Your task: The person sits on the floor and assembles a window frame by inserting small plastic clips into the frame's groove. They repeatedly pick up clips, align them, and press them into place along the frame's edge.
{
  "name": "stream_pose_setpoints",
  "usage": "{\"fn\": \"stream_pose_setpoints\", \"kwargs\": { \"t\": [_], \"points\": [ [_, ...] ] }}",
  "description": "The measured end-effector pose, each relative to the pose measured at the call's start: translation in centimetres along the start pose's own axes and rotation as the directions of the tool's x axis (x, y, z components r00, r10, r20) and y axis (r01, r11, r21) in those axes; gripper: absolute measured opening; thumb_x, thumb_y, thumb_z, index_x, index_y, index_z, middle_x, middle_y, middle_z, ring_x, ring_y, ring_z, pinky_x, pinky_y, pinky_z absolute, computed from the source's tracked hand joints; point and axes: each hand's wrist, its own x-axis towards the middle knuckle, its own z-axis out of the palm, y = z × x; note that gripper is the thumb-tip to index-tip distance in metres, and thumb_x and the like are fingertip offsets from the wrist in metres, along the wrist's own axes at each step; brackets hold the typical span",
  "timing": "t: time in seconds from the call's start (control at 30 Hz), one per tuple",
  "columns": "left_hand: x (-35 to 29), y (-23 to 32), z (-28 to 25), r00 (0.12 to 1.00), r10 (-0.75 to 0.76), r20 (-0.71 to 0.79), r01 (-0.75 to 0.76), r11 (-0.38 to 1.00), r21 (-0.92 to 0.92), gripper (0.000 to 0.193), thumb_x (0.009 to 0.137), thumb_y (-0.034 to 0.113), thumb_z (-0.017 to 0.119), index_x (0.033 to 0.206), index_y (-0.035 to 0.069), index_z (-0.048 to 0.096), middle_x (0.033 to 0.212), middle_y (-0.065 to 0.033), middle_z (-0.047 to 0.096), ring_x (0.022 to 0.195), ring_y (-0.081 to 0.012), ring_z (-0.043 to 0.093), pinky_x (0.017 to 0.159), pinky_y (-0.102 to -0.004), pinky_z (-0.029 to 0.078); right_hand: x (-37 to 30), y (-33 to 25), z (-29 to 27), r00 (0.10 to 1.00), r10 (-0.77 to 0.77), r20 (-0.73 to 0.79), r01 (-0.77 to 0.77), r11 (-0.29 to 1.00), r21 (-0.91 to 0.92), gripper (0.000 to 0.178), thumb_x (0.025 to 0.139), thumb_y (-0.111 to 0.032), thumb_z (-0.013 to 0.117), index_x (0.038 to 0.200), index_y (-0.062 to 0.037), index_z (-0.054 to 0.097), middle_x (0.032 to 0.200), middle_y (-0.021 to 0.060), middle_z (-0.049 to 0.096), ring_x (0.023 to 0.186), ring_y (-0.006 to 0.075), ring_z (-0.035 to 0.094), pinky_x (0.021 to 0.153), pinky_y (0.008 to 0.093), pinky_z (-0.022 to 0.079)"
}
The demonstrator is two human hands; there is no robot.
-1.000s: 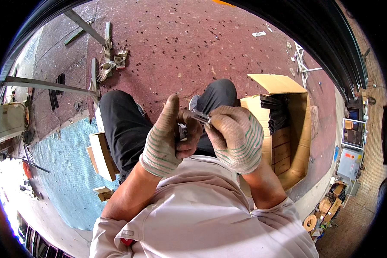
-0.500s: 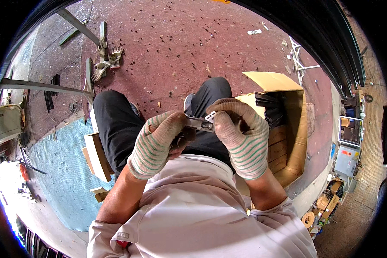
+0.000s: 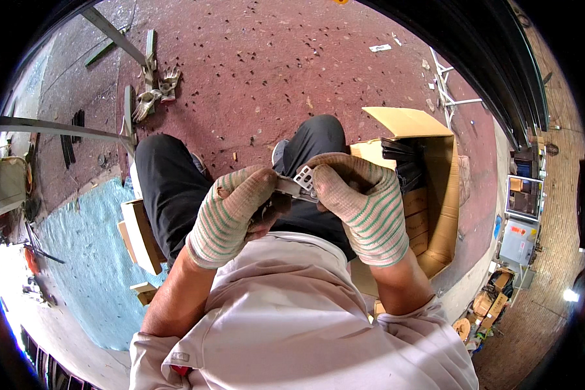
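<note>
Both my hands wear white work gloves with green stripes and dark, soiled fingers. Above my lap, my left hand [image 3: 231, 211] is closed around one end of a narrow grey metal fitting [image 3: 288, 186]. A small pale plate with slots [image 3: 303, 175] stands up from the fitting's other end. My right hand [image 3: 364, 208] pinches that end between thumb and fingers, and the plate touches its fingertips. The fitting bridges the gap between my hands. Its two ends are hidden inside the gloves, and its exact kind cannot be made out.
An open cardboard box [image 3: 443, 188] with black strips and smaller cartons stands right of my legs. A spare pair of gloves [image 3: 151, 101] lies by a metal frame [image 3: 65, 130] at the left. Cardboard pieces [image 3: 143, 235] rest beside my left leg. Small dark bits dot the reddish floor [image 3: 240, 71].
The slotted plate has swung more upright and shows more of its face. My right hand has shifted slightly left and turned with it. My left hand keeps its hold on the fitting.
</note>
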Motion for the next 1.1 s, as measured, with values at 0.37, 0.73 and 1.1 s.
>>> {"fn": "stream_pose_setpoints", "kwargs": {
  "t": [0.37, 0.73, 1.1],
  "points": [
    [0.1, -0.3, -0.3, 1.0, 0.01, -0.002, -0.01, 0.999, 0.042, 0.044, 0.103, 0.039, 0.047, 0.09, 0.001, 0.065, 0.056, 0.0018, 0.044, 0.047, -0.0064, 0.035, 0.046, -0.0234, 0.026, 0.4, 0.2, -0.1, 0.992, -0.115, 0.052, 0.12, 0.988, -0.099, 0.017, 0.088, -0.014, 0.075, 0.1, -0.0028, 0.073, 0.083, -0.0031, 0.069, 0.074, 0.001, 0.055, 0.066, 0.018, 0.046],
    [-0.2, -0.3, -0.5, 1.0, 0.005, -0.002, -0.005, 0.996, 0.089, 0.045, 0.103, 0.04, 0.048, 0.094, 0.001, 0.069, 0.059, 0.0026, 0.046, 0.05, -0.0052, 0.036, 0.048, -0.0224, 0.026, 0.8, 0.0, -0.5, 0.986, -0.149, 0.071, 0.163, 0.947, -0.276, 0.015, 0.086, -0.014, 0.077, 0.098, -0.0054, 0.074, 0.076, -0.0071, 0.065, 0.065, -0.001, 0.049, 0.059, 0.0171, 0.042],
    [-0.4, -0.3, -0.5, 0.999, -0.022, 0.042, 0.02, 0.999, 0.048, 0.042, 0.103, 0.037, 0.05, 0.102, 0.001, 0.071, 0.068, -0.0019, 0.062, 0.052, -0.004, 0.04, 0.047, -0.0205, 0.031, 2.5, -1.2, -1.8, 0.908, -0.308, 0.284, 0.403, 0.825, -0.396, 0.011, 0.088, -0.008, 0.074, 0.097, -0.0016, 0.072, 0.084, 0.0049, 0.071, 0.075, 0.0086, 0.063, 0.071, 0.026, 0.054]
  ]
}}
